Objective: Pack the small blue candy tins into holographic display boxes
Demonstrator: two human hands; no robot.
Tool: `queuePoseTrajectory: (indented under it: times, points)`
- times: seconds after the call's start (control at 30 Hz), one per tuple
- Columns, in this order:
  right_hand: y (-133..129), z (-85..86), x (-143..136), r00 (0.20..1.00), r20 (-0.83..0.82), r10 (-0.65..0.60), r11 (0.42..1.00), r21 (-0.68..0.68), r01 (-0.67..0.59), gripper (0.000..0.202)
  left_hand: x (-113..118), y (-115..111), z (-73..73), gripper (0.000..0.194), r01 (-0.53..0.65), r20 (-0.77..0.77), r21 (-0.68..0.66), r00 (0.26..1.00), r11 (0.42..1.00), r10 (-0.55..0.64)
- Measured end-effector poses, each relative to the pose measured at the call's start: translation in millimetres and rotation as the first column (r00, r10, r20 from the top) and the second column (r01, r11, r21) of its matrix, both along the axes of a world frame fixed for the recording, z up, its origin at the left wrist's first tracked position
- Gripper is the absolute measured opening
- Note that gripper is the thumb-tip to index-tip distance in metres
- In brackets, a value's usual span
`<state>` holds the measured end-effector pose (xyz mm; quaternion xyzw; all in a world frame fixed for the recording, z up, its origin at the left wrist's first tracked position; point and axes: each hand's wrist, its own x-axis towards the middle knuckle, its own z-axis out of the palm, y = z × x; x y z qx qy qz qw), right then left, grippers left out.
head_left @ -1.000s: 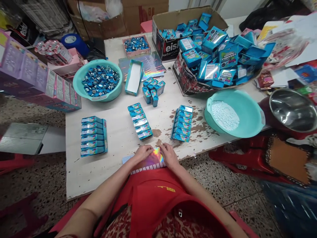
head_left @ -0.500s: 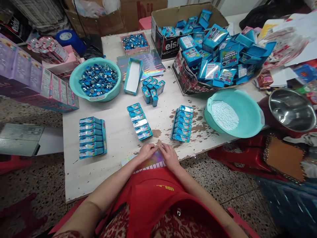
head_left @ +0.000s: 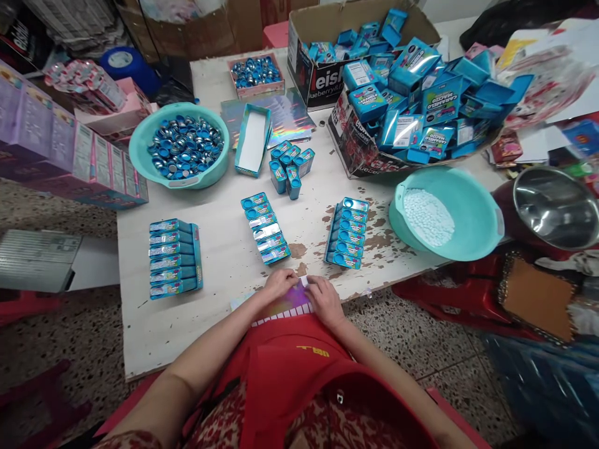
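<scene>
A shiny holographic sticker sheet point(head_left: 291, 300) lies at the table's front edge against my red apron, a row of white rectangles along its near side. My left hand point(head_left: 279, 284) has its fingers closed at the sheet's upper edge. My right hand point(head_left: 324, 300) is bent over the upper right corner, fingertips pinching there. Between the hands shows a small white patch point(head_left: 304, 280); whether it is bare backing or a lifted piece I cannot tell. Just beyond are a slanted row of blue candy containers point(head_left: 266, 229) and a boxed row of blue containers point(head_left: 347, 234).
Another boxed row point(head_left: 174, 259) stands left. Behind are a bowl of blue-silver caps point(head_left: 180, 178), an open blue tray point(head_left: 253, 140) and several loose containers point(head_left: 291, 165). To the right, a bowl of white pellets point(head_left: 477, 215) stands before a carton of blue packs point(head_left: 349, 149).
The white patch now shows at the sheet's upper edge between my hands. My right fingers have drawn slightly right and toward me. The view has shifted a little.
</scene>
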<state>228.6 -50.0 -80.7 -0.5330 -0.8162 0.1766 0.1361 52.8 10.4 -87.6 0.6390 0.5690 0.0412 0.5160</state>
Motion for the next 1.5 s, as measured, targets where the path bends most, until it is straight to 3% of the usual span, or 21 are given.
queuePoseTrajectory:
  times: [0.13, 0.2, 0.27, 0.33, 0.4, 0.5, 0.57, 0.67, 0.83, 0.97, 1.13, 1.27, 1.33, 1.4, 1.5]
  points:
    - [9, 21.4, 5, 0.999, 0.031, -0.011, 0.998, -0.067, 0.013, 0.017, 3, 0, 1.2, 0.025, 0.025, -0.083, 0.015, 0.996, 1.0, -0.024]
    - [14, 38.2, 11, 0.999, -0.025, -0.045, 0.993, -0.109, 0.042, 0.016, 4, -2, 5.8, 0.026, 0.027, -0.149, 0.008, 0.988, 1.0, -0.025]
    - [20, 58.1, 17, 0.986, -0.118, -0.121, 0.982, -0.156, 0.102, 0.014, 5, -6, 15.1, 0.028, -0.004, -0.122, 0.042, 0.993, 0.999, 0.009]
    - [30, 78.3, 20, 0.957, -0.207, -0.201, 0.964, -0.214, 0.157, 0.014, 5, -10, 29.4, 0.033, -0.089, 0.074, 0.104, 0.994, 0.991, 0.081]
    - [41, 95.1, 18, 0.927, -0.285, -0.245, 0.946, -0.28, 0.164, 0.014, 6, -13, 46.5, 0.042, -0.192, 0.344, 0.092, 0.927, 0.977, 0.15]
    - [59, 107.3, 3, 0.871, -0.398, -0.288, 0.919, -0.372, 0.134, 0.016, 4, -9, 68.4, 0.044, -0.237, 0.507, -0.104, 0.823, 0.966, 0.257]
    - [74, 105.5, -15, 0.827, -0.45, -0.336, 0.9, -0.414, 0.14, 0.017, -4, 1, 76.6, 0.035, -0.285, 0.461, -0.218, 0.813, 0.933, 0.356]
    - [100, 92.2, -48, 0.772, -0.488, -0.408, 0.872, -0.457, 0.172, 0.019, -29, 24, 81.8, 0.03, -0.403, 0.368, -0.232, 0.806, 0.885, 0.463]
    - [161, 67.4, -109, 0.785, -0.475, -0.398, 0.894, -0.392, 0.216, 0.014, -86, 69, 84.6, 0.032, -0.523, 0.346, -0.017, 0.796, 0.852, 0.496]
    - [203, 54.3, -142, 0.825, -0.361, -0.434, 0.887, -0.331, 0.322, 0.009, -113, 100, 74.5, 0.022, -0.494, 0.242, 0.207, 0.862, 0.844, 0.445]
    - [222, 35.9, -157, 0.824, -0.351, -0.444, 0.891, -0.271, 0.365, 0.011, -117, 122, 48.5, 0.014, -0.525, 0.234, 0.219, 0.847, 0.823, 0.478]
    - [223, 22.8, -154, 0.792, -0.358, -0.494, 0.866, -0.287, 0.41, 0.014, -111, 123, 30.7, 0.018, -0.617, 0.334, 0.036, 0.749, 0.787, 0.572]
    - [223, 19.9, -150, 0.761, -0.364, -0.537, 0.839, -0.32, 0.439, 0.025, -108, 118, 23.0, 0.024, -0.647, 0.255, -0.01, 0.736, 0.763, 0.627]
    - [222, 19.7, -148, 0.749, -0.376, -0.545, 0.833, -0.34, 0.436, 0.031, -102, 111, 17.0, 0.027, -0.679, 0.102, 0.032, 0.732, 0.733, 0.674]
    - [224, 22.2, -148, 0.768, -0.365, -0.526, 0.841, -0.355, 0.408, 0.03, -89, 103, 13.1, 0.03, -0.771, 0.043, 0.172, 0.627, 0.612, 0.778]
